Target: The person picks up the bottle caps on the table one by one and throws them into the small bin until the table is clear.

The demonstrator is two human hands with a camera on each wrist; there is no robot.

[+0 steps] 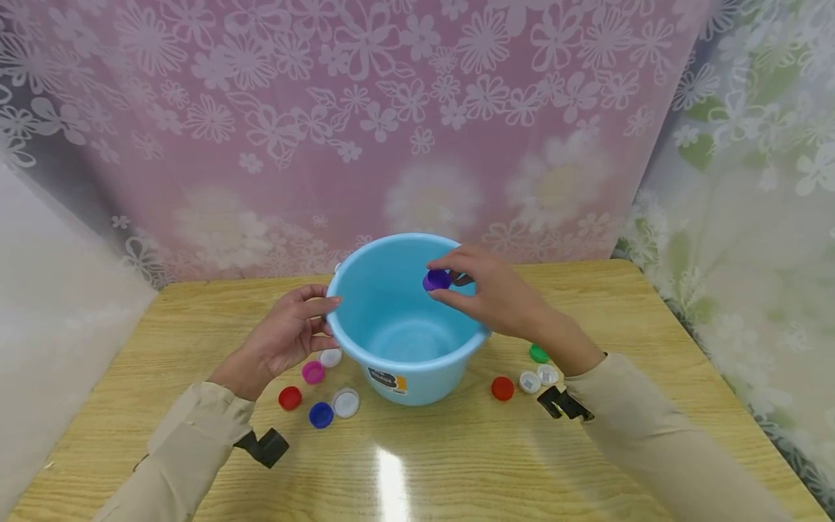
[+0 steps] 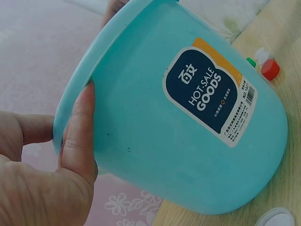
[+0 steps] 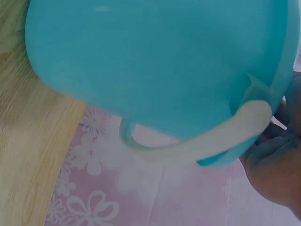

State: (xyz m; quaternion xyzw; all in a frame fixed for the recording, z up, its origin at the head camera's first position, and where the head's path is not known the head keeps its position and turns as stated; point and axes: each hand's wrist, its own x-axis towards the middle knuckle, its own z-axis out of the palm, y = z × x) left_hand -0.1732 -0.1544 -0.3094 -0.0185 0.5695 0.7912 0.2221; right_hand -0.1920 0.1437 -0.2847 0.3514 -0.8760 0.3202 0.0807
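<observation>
A light blue plastic bucket [image 1: 404, 377] stands on the wooden table, tilted a little toward the camera. At its left rim my left hand [image 1: 287, 330] grips the edge, thumb at the inner side and fingers outside; the left wrist view shows the same hold beside the bucket's label [image 2: 209, 92]. Over the bucket's mouth, toward the right, my right hand [image 1: 499, 290] pinches a purple bottle cap [image 1: 436, 280] between thumb and fingers. In the right wrist view the bucket's white handle [image 3: 211, 139] hangs down, and the rim partly hides that hand; the cap does not show there.
Left of the bucket lie bottle caps: red [image 1: 290, 398], pink [image 1: 313, 373], blue [image 1: 321, 415] and white ones [image 1: 346, 403]. To its right are a red cap [image 1: 503, 388], two white caps [image 1: 530, 382] and a green cap [image 1: 538, 354]. A flowered curtain [image 1: 417, 145] hangs behind the table [image 1: 457, 464].
</observation>
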